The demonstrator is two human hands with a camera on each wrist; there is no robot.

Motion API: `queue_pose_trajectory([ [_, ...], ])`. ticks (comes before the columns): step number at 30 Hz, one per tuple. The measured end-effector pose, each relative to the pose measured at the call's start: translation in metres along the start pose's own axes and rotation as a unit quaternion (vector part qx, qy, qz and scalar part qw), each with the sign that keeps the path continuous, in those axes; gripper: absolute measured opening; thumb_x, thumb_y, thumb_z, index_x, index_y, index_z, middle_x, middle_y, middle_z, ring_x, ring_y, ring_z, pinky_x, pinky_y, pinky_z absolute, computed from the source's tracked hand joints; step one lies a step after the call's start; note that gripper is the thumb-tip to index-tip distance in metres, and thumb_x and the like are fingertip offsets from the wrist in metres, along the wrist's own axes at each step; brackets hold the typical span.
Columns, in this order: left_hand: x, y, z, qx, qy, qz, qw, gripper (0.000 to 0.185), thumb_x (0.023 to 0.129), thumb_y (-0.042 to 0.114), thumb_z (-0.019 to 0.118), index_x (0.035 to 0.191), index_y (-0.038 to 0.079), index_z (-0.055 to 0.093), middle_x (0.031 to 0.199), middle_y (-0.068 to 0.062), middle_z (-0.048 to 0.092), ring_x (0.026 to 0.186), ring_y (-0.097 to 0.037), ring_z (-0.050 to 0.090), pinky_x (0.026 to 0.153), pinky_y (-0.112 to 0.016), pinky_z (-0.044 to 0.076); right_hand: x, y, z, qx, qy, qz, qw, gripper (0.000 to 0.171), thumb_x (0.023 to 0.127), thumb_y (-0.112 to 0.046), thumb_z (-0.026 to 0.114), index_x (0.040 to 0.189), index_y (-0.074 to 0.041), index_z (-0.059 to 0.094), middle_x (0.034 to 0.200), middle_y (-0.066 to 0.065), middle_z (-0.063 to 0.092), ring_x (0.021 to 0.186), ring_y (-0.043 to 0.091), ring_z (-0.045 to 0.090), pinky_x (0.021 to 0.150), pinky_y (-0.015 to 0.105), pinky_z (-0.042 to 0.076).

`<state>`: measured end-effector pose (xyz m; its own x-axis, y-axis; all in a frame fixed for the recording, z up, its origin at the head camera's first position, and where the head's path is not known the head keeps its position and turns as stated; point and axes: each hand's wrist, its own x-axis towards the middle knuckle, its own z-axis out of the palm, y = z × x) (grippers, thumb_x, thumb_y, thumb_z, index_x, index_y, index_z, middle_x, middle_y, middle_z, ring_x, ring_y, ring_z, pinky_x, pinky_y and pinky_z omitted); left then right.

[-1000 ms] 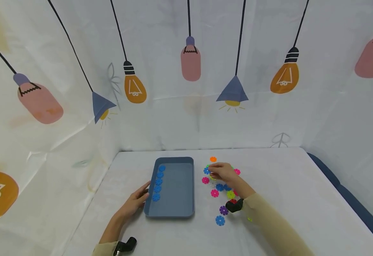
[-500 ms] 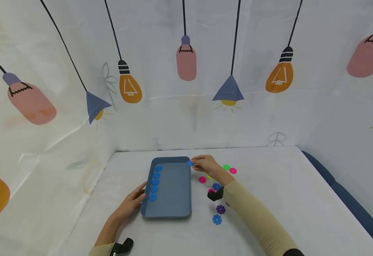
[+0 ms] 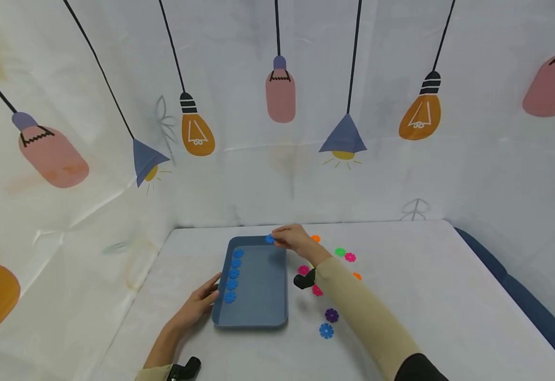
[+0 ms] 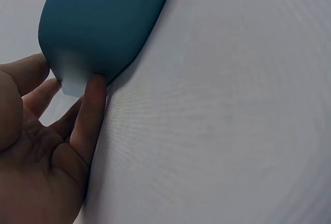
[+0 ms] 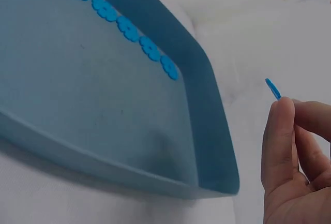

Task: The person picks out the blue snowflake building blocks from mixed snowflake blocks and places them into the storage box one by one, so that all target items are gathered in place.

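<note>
We see our right hand (image 3: 293,236) pinching a blue flower disc (image 3: 270,239) above the far edge of a blue tray (image 3: 258,312). Our left hand (image 3: 200,301), fingers relaxed, rests against the tray's near-left side on the desk (image 3: 425,296).

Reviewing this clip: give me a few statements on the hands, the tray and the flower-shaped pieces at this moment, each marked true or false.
1. The right hand pinches a blue piece over the tray's far edge. True.
2. The tray holds a row of pink pieces. False: the row of five pieces along its left side is blue.
3. The left hand rests against the tray's near left corner. True.
4. A purple piece lies inside the tray. False: it lies on the table, right of the tray.
</note>
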<state>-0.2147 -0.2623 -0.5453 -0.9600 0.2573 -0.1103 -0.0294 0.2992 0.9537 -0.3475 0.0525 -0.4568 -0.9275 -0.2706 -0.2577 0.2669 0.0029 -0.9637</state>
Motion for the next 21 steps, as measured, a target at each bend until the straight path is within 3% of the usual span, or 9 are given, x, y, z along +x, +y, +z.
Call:
queue_pose_trajectory([
  [9, -0.001, 0.002, 0.001, -0.006, -0.006, -0.004, 1.0000, 0.058, 0.102, 0.030, 0.052, 0.154, 0.019, 0.030, 0.145, -0.025, 0.038, 0.130, -0.040, 0.041, 0.099, -0.054, 0.041, 0.011, -0.001, 0.019, -0.003, -0.008, 0.006, 1.000, 0.028, 0.092, -0.006, 0.067, 0.116, 0.007, 0.066, 0.092, 0.012, 0.068, 0.070, 0.012, 0.064, 0.076, 0.028, 0.055],
  [17, -0.003, 0.002, 0.000, 0.001, -0.010, 0.008, 0.9999, 0.057, 0.103, 0.026, 0.050, 0.155, 0.015, 0.028, 0.145, -0.027, 0.038, 0.129, -0.042, 0.042, 0.097, -0.053, 0.043, 0.020, 0.003, 0.032, 0.004, -0.002, 0.009, 1.000, 0.029, 0.091, -0.003, 0.067, 0.118, 0.009, 0.064, 0.090, 0.012, 0.068, 0.068, 0.013, 0.064, 0.072, 0.026, 0.056],
  [21, -0.002, 0.002, 0.000, 0.000, -0.008, 0.009, 0.9999, 0.058, 0.103, 0.028, 0.051, 0.155, 0.016, 0.029, 0.144, -0.026, 0.038, 0.129, -0.042, 0.041, 0.098, -0.054, 0.042, 0.023, 0.009, 0.036, 0.009, 0.006, 0.006, 1.000, 0.029, 0.091, -0.002, 0.067, 0.117, 0.009, 0.064, 0.094, 0.013, 0.068, 0.072, 0.014, 0.065, 0.081, 0.032, 0.055],
])
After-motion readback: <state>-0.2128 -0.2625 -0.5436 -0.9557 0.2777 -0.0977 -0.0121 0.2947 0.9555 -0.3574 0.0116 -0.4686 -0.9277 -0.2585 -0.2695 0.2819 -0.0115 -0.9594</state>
